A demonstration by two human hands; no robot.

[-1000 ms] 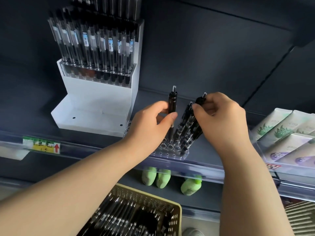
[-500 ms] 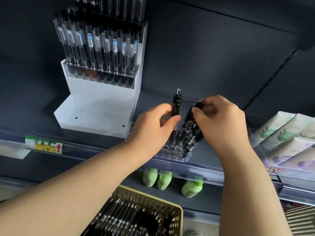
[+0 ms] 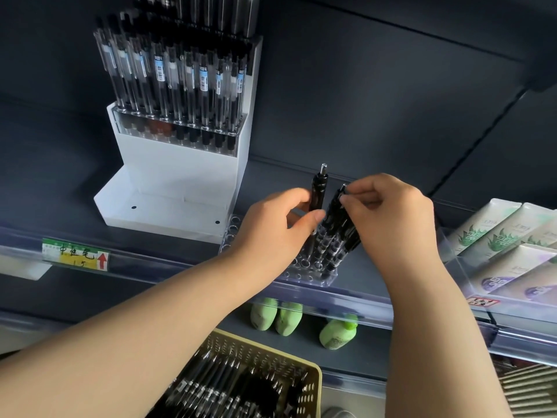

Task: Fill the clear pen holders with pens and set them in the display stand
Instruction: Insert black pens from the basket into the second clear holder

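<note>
A clear pen holder (image 3: 304,274) with round holes lies on the dark shelf, just right of the white display stand (image 3: 180,176). My left hand (image 3: 271,227) pinches one black pen (image 3: 319,191) upright over the holder. Beside it, my right hand (image 3: 391,215) grips the tops of a bundle of black pens (image 3: 337,233) whose tips reach down to the holder's right end. The stand's upper tiers carry rows of clear pens (image 3: 174,76); its bottom tray holds nothing. Whether the single pen's tip sits in a hole is hidden by my hand.
A yellow perforated basket (image 3: 313,384) full of black pens sits below the shelf at bottom centre. Green bottles (image 3: 337,331) lie on the lower shelf. Pale tubes (image 3: 494,233) fill a clear bin at the right. A price label (image 3: 75,254) is on the shelf rail.
The view has shifted slightly, so everything sits lower in frame. My right hand's fingers have closed further round the bundle's tops. The left hand keeps the single pen upright.
</note>
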